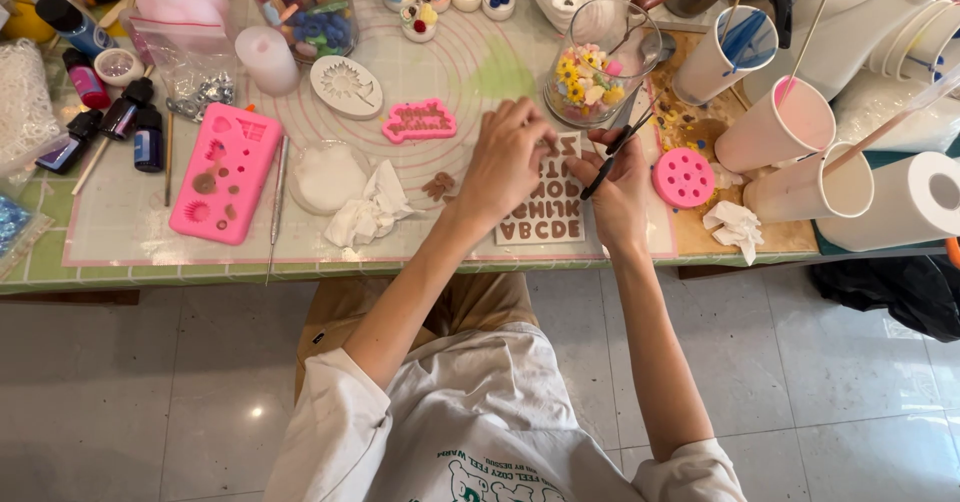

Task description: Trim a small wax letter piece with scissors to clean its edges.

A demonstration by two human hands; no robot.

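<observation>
My left hand (507, 158) rests fingers-down on a white letter mould (545, 212) lying on the craft mat (110, 232), pinching at something small on its top rows. Close beside it, my right hand (618, 184) grips black tweezers (612, 157) whose tips point up toward a glass jar (600, 62) of small coloured flower pieces. A small brown gingerbread-shaped piece (437, 184) lies just left of my left hand.
A pink rectangular mould (225, 172), pink script mould (419, 120), round pink mould (683, 176), white oval mould (346, 86), crumpled tissues (368, 212), dye bottles (120, 122), and several paper cups with stirring sticks (775, 127) crowd the table. Tiled floor lies below.
</observation>
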